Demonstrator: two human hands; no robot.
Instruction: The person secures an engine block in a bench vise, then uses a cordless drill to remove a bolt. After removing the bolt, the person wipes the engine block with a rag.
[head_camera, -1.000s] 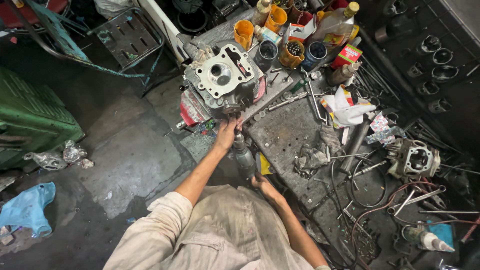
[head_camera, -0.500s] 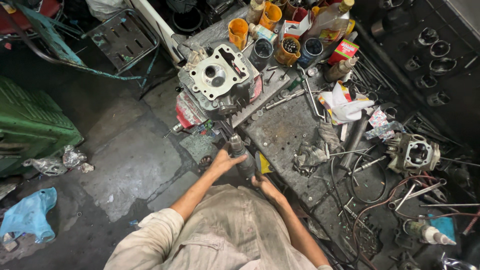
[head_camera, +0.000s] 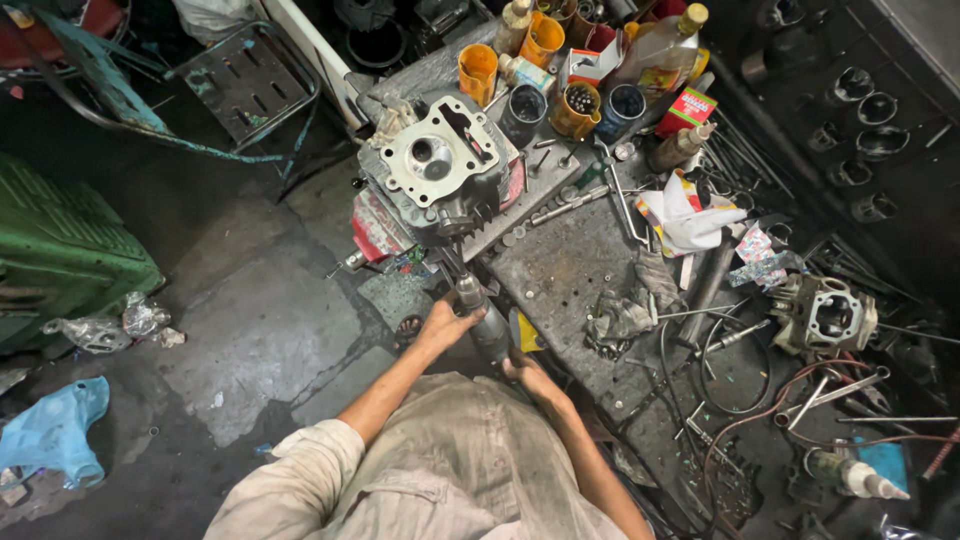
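Note:
A grey engine cylinder head (head_camera: 440, 165) sits at the near edge of a dirty metal workbench (head_camera: 570, 265), its flat machined face up. Just below it I hold a dark, grimy power tool (head_camera: 487, 318), its thin front end pointing up at the underside of the head. My left hand (head_camera: 447, 325) wraps the tool's front barrel from the left. My right hand (head_camera: 530, 376) grips the tool's rear end, partly hidden behind it. Both forearms come out of pale rolled sleeves.
Orange cups (head_camera: 478, 72) and dark tins of small parts, bottles and a red box (head_camera: 686, 108) crowd the bench's far end. A rag (head_camera: 685, 215), loose wires, wrenches and a second engine part (head_camera: 825, 315) lie right. On the floor, a green crate (head_camera: 60, 250) stands left.
My left hand has dropped from the lower edge of the cylinder head to the tool's barrel. The right hand has stayed on the tool's rear. The view has shifted slightly.

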